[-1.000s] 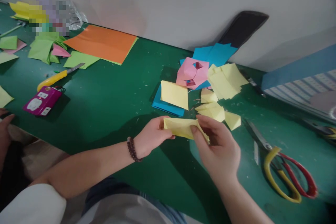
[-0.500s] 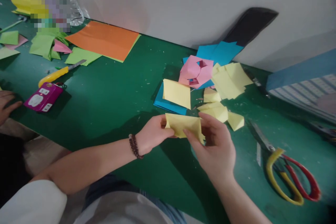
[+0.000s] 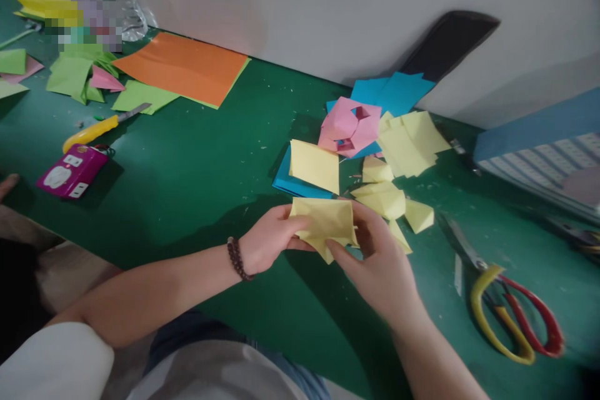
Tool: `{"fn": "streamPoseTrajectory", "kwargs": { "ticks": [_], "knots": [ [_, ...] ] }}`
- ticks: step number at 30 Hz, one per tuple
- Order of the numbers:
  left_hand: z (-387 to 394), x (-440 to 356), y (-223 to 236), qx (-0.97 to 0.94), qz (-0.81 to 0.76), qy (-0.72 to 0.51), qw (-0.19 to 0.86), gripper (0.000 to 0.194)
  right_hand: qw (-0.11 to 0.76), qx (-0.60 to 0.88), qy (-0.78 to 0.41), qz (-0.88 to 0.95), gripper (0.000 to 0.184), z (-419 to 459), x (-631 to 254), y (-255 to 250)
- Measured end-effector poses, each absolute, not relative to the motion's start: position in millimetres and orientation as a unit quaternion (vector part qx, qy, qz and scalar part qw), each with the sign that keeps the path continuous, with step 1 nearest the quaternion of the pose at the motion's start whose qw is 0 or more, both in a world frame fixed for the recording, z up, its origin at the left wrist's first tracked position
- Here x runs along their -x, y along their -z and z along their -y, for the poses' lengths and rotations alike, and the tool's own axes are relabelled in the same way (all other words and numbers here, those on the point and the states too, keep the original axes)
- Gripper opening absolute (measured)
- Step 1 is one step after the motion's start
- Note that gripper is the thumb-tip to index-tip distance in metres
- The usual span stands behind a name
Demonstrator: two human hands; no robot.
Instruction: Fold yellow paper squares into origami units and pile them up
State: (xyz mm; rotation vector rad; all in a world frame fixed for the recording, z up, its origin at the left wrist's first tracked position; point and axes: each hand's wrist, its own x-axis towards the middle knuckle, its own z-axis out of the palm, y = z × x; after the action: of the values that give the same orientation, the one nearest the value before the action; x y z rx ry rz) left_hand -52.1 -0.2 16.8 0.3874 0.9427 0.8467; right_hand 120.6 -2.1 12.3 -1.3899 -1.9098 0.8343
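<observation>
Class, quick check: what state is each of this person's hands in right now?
Left hand: closed, gripping the folded yellow paper sheet by its left side.
Right hand: closed, gripping the same sheet by its right side.

A dark beaded bracelet (image 3: 237,259) circles the left wrist (image 3: 253,252); a white sleeve (image 3: 56,359) and pale grey shirt (image 3: 206,372) sit above blue jeans (image 3: 197,328).

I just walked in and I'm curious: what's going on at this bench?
A person holds a folded sheet of yellow paper between their left hand and right hand, above a green mat. Just beyond lie loose yellow squares, a pink folded paper model and blue paper. Scissors with red and yellow handles lie to the right.
</observation>
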Motion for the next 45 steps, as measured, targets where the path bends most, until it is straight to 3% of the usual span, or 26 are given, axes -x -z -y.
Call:
{"fn": "streamPoseTrajectory", "kwargs": {
  "ticks": [6, 20, 23, 32, 39, 45],
  "knots": [
    [1.3, 52.8, -16.8, -0.171, -0.44, -0.387, 0.792, 0.018, 0.348, 0.482, -0.174, 0.785, 0.027, 1.5, -120.0, -14.4],
    [-3.7, 60.9, -14.6, -0.091, -0.312, -0.382, 0.865, 0.047, 0.343, 0.353, -0.053, 0.869, 0.04, -4.2, -124.8, -19.5],
    [-2.7, 62.3, -17.9, -0.137, -0.339, -0.369, 0.855, 0.04, 0.355, 0.335, -0.034, 0.872, 0.041, -3.8, -124.9, -20.3],
    [0.3, 60.9, -24.0, -0.166, -0.353, -0.363, 0.846, 0.031, 0.433, 0.412, -0.089, 0.797, 0.017, 0.4, -119.0, -16.7],
    [-1.1, 59.0, -21.6, -0.172, -0.375, -0.364, 0.835, 0.02, 0.462, 0.419, -0.014, 0.782, 0.019, 3.2, -117.9, -21.0],
    [-1.0, 58.8, -19.6, -0.139, -0.379, -0.388, 0.828, 0.017, 0.472, 0.512, -0.094, 0.712, 0.014, 5.1, -118.6, -16.7]
  ]
}}
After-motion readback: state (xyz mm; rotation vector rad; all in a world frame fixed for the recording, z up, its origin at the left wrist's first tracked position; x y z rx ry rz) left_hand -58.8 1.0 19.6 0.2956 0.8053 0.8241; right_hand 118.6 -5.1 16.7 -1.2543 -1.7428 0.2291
